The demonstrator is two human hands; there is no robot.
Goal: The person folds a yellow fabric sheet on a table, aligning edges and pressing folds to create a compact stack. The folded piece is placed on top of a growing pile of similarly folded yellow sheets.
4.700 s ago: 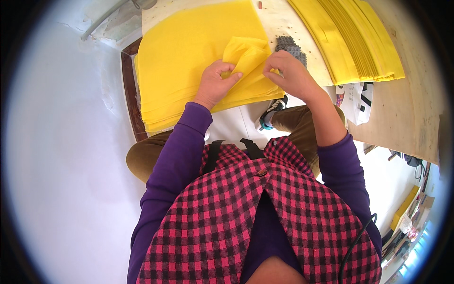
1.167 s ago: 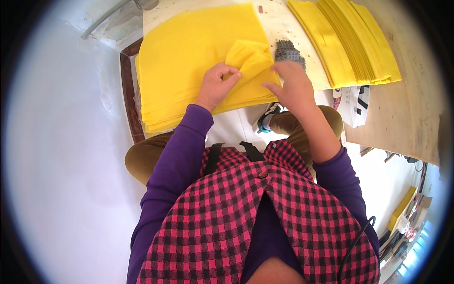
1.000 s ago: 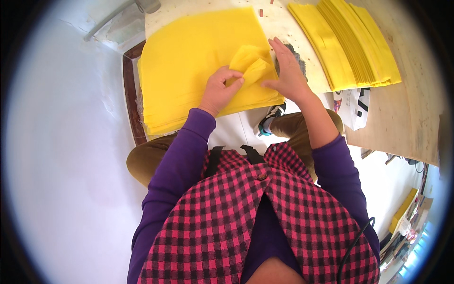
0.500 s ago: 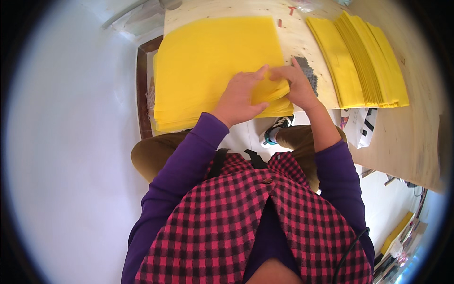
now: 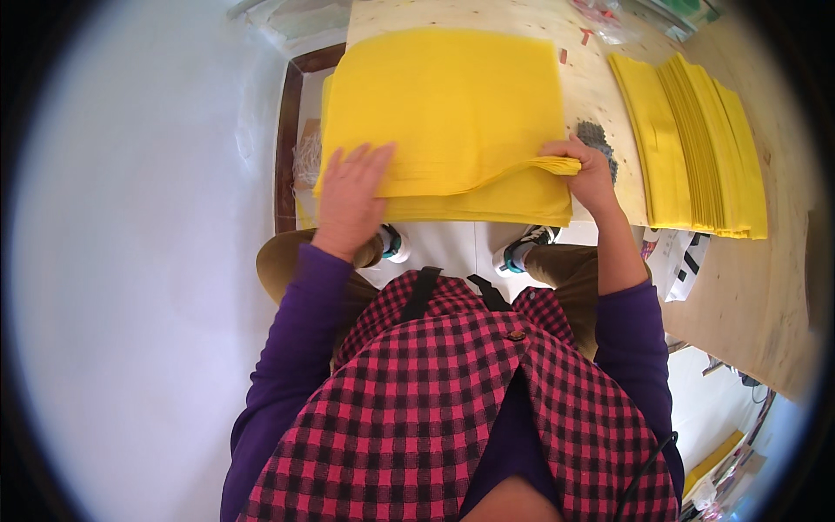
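Note:
A stack of wide yellow fabric sheets (image 5: 452, 96) lies on the wooden table in front of me. At its near right corner my right hand (image 5: 591, 171) grips the bunched, lifted edge of several upper sheets. That raised edge runs left as a wavy fold, with lower sheets (image 5: 504, 202) showing under it. My left hand (image 5: 352, 191) rests on the stack's near left part, fingers stretched out and slightly apart. It is a little blurred.
Folded yellow fabric bundles (image 5: 696, 148) lie on the table (image 5: 631, 196) at the right. A dark grey bumpy piece (image 5: 596, 143) sits between them and the stack. A white bag (image 5: 678, 261) is below the table edge. Clear plastic (image 5: 604, 17) lies at the far side.
My left hand has moved left from near the right corner to the stack's near left part. My right hand still grips the sheet corner. The whole view has shifted slightly.

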